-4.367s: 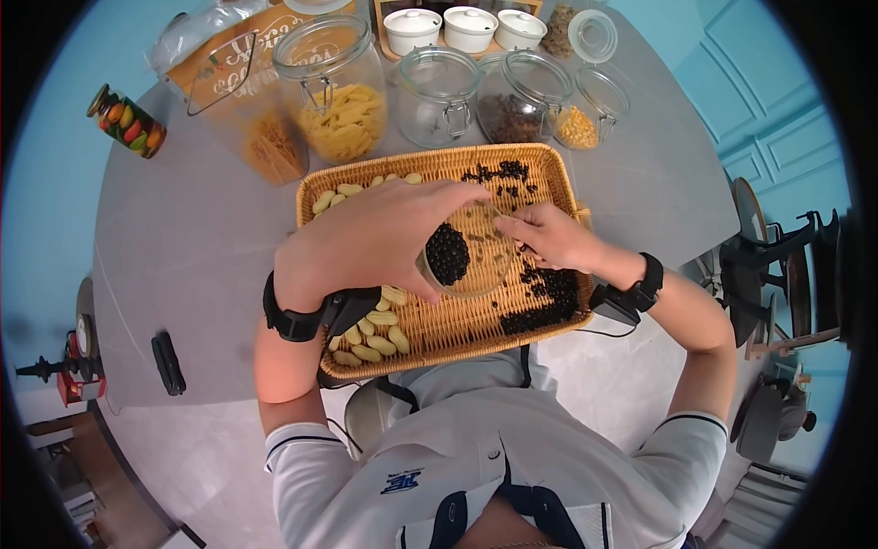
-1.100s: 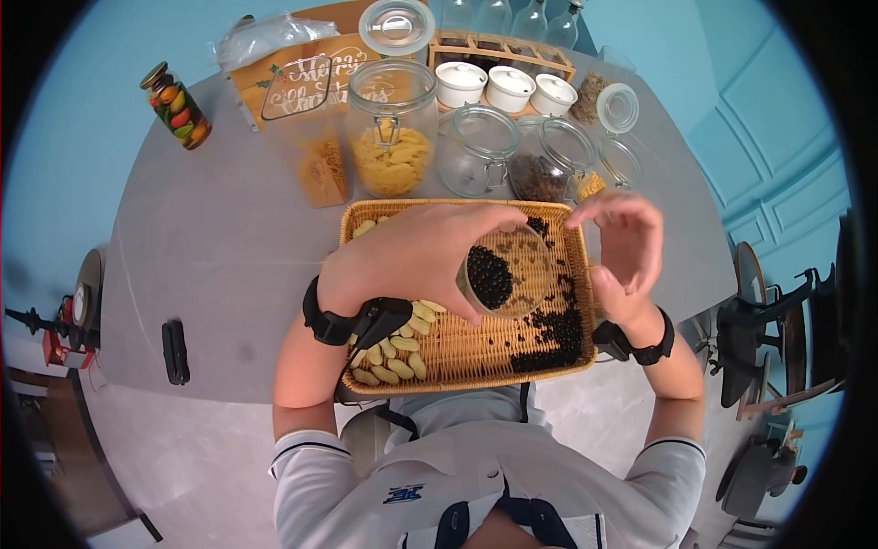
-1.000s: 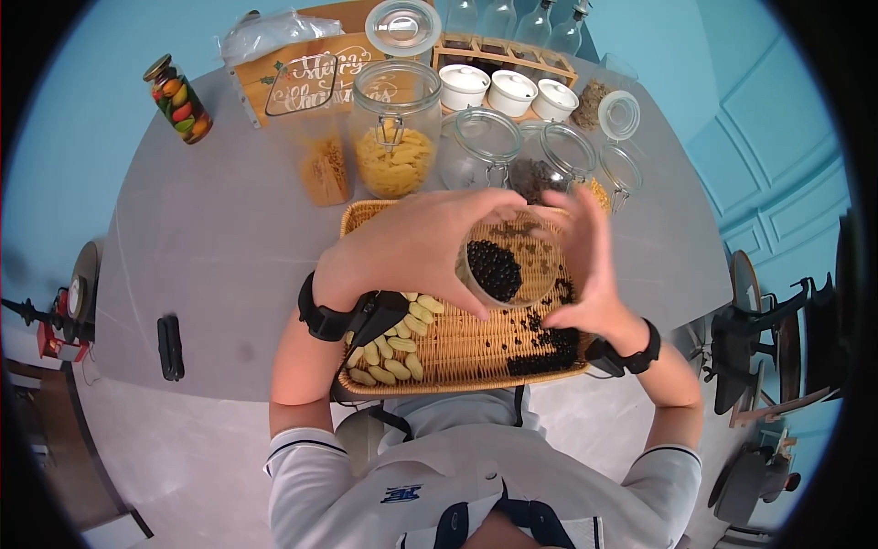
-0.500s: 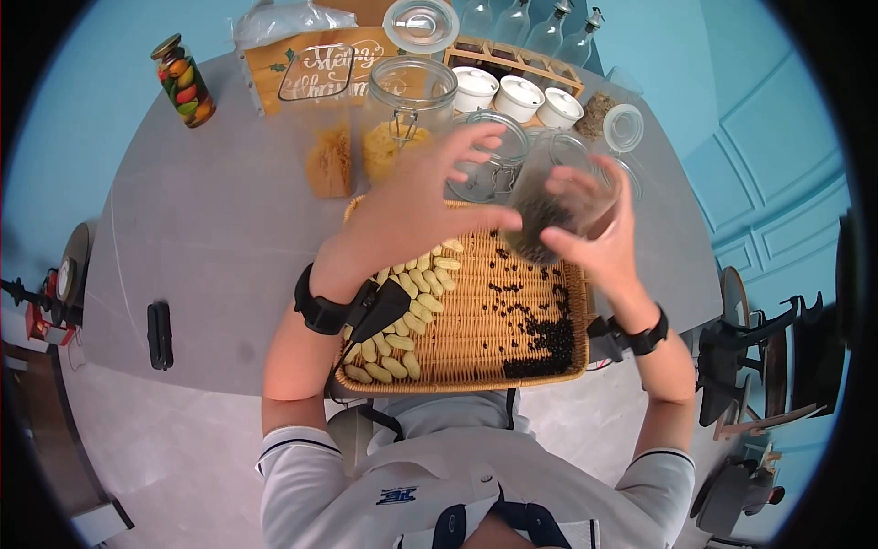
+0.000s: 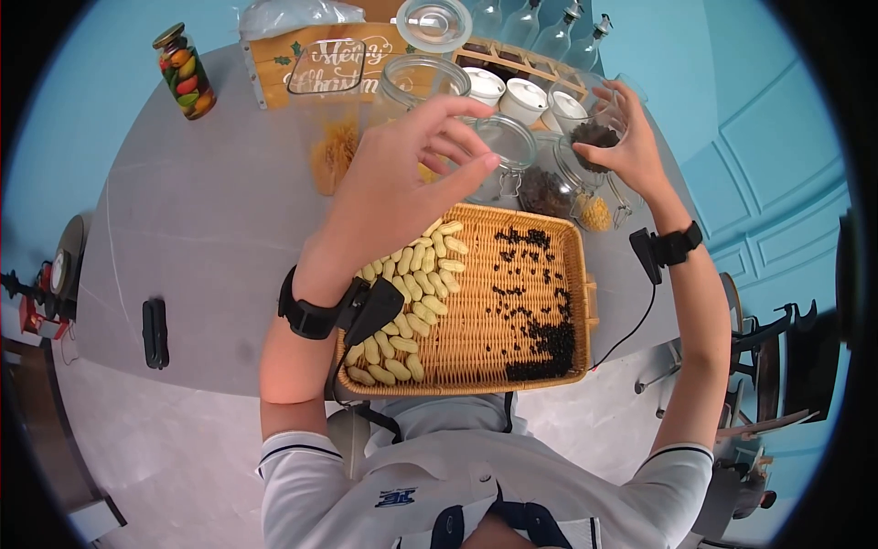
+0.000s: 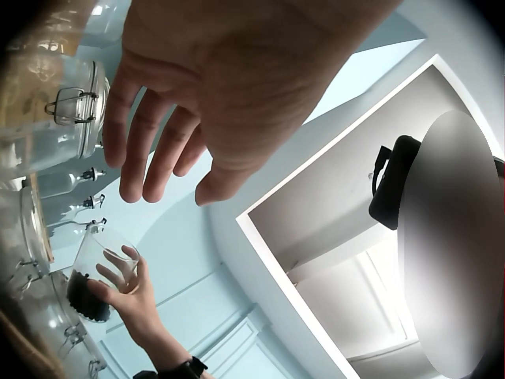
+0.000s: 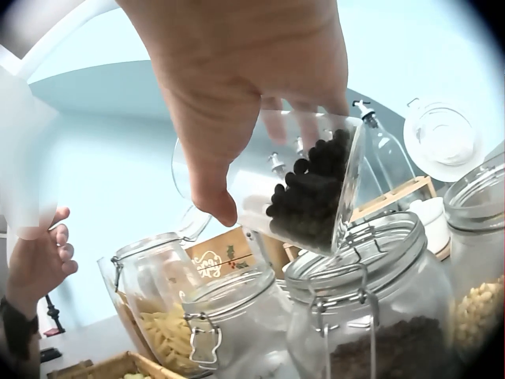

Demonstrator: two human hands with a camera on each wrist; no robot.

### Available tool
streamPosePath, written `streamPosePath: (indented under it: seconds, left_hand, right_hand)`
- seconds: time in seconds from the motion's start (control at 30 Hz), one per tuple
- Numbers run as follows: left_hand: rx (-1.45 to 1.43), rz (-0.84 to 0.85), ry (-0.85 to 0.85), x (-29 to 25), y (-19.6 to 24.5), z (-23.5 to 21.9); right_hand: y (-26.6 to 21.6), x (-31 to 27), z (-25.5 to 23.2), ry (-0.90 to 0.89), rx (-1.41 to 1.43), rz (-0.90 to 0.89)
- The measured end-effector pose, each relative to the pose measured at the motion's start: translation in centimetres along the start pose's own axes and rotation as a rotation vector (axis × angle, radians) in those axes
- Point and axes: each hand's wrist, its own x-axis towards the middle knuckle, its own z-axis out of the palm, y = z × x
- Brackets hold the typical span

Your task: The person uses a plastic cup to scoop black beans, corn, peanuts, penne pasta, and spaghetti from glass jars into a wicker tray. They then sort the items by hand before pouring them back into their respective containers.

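My right hand (image 5: 634, 151) grips a clear glass cup (image 7: 256, 170) with round black beans (image 7: 312, 193) in its bottom. The cup is raised and tilted over the jars at the back right. In the right wrist view it overlaps the open jar of dark contents (image 7: 387, 347). My left hand (image 5: 398, 169) holds nothing; its fingers are loosely bent above the wicker basket's (image 5: 462, 339) back left. Peanuts in their shells (image 5: 416, 284) fill the basket's left side. Black beans (image 5: 549, 349) lie scattered on its right, thickest in the front corner.
Behind the basket stand an empty clip-top jar (image 5: 505, 146), a pasta jar (image 5: 393, 96) and a corn jar (image 5: 596, 215). White lidded pots (image 5: 525, 99) and glass bottles (image 5: 554, 38) are farther back. A jar of colourful contents (image 5: 186, 78) and a black case (image 5: 155, 334) are at left.
The glass cup has passed from my left hand to my right. My right hand has carried it back and right, over the jars. The left hand has let go and stays above the basket.
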Motion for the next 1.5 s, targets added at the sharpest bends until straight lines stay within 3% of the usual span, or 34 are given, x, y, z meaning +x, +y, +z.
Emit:
streamPosePath:
  seconds: [0.2, 0.67, 0.93, 1.03, 1.5]
  left_hand:
    - [-0.004, -0.028, 0.011, 0.1, -0.2, -0.3]
    - [-0.019, -0.005, 0.077, 0.2, -0.8, -0.4]
    - [-0.198, -0.060, 0.208, 0.0, -0.1, -1.1]
    - [-0.180, -0.019, 0.337, -0.1, 0.2, -1.3]
    - [-0.163, 0.014, 0.432, -0.6, 2.2, -2.3]
  right_hand:
    - [0.2, 0.8, 0.4, -0.003, -0.194, -0.048]
    - [-1.4, 0.8, 1.8, -0.100, -0.335, -0.138]
    - [-1.6, 0.9, 1.9, -0.116, -0.384, -0.162]
    - [-1.6, 0.7, 1.9, -0.118, -0.419, -0.167]
    - [-1.8, 0.6, 2.2, -0.141, -0.499, -0.193]
